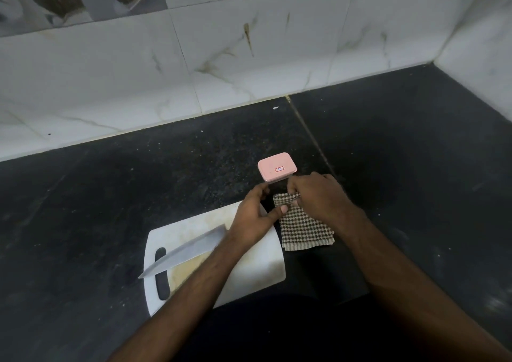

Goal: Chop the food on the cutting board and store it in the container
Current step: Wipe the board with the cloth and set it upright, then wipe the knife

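Presently, both hands are at the container [278, 167]: left hand [253, 217] curled round its side, right hand [318, 195] pinching the checked cloth [304, 227]. No food visible on cutting board [249, 264]. Likely storing step; next, lid removal.

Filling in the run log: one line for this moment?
left hand: grips knife | right hand: pinches checked cloth | container: lid on

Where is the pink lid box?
In the head view the container with the pink lid stands on the dark counter, just beyond the checked cloth and both hands, past the cutting board's far right corner.
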{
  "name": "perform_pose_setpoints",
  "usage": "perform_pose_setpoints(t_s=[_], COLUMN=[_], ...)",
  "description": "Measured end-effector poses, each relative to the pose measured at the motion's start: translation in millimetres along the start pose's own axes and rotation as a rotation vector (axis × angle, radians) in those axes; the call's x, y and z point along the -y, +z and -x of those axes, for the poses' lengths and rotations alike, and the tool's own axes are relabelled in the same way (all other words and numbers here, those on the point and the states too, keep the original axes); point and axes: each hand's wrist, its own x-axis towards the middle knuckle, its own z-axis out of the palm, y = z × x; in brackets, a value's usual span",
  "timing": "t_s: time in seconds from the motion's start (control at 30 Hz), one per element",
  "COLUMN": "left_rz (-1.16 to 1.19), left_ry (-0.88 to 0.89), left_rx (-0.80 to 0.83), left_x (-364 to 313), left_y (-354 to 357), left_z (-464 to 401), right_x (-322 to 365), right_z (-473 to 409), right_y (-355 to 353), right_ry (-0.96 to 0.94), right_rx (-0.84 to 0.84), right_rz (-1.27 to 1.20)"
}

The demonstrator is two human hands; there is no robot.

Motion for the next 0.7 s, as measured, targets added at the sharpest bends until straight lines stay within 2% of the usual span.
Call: perform_pose_setpoints(t_s=[0.1,0.17,0.23,0.4,0.57,0.63,0.7], left_rz=[0.260,0.478,0.618,0.794,1.045,1.086,1.124], left_ry=[-0.039,-0.038,-0.049,-0.136,-0.277,-0.323,-0.364], left_rx=[0.098,0.141,0.097,-0.056,-0.128,-0.173,-0.210], left_x=[-2.5,-3.9,-7.1,-8.6,9.2,17.2,25.1], left_y=[3.1,2.1,-4.0,-32.4,-61.8,-72.8,-86.3], left_z=[7.1,11.5,13.8,13.0,12.2,13.6,15.1], right_x=[11.1,19.0,25.4,41.3,71.1,83.5,97.3], right_z=[9.8,8.4,2.1,-8.1,-10.6,-17.4,-29.4], right_y=[-27.1,-38.1,-41.0,-14.6,11.5,20.8,31.7], right_ry=[-0.079,-0.105,-0.098,-0.020,0.008,0.015,-0.002], right_rx=[0.042,0.000,-0.068,-0.256,-0.010,0.068,0.063], right_rz=[-0.001,-0.065,-0.219,-0.623,-1.005,-1.074,-1.073])
